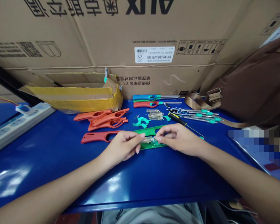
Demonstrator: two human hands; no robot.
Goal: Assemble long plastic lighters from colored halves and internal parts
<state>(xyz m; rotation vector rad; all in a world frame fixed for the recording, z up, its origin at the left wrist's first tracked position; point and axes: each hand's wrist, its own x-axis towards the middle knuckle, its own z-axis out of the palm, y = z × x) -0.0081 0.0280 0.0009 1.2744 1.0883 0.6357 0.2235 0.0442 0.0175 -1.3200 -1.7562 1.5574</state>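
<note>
My left hand (124, 143) is closed in a pinch on a clear plastic lighter fuel tank (147, 140), held level over a green lighter shell half (151, 147). At the tank's right end, the fingertips of my right hand (178, 139) are pinched together on a small part that is mostly hidden. A second green shell half (146, 132) lies just behind my fingers. Beyond them are teal trigger pieces (142, 122) and a cluster of clear fuel tanks (155, 115). Left of my hands lies a red shell half (95, 137).
Orange-red shells (109, 120) are heaped at left, before a yellow-taped carton (77, 98). Finished-looking lighters (146, 105) lie at the back. Metal lighter tubes (200, 115) and a screwdriver (177, 119) are at right, near a brown bag (252, 84). A power strip (18, 124) runs along the left.
</note>
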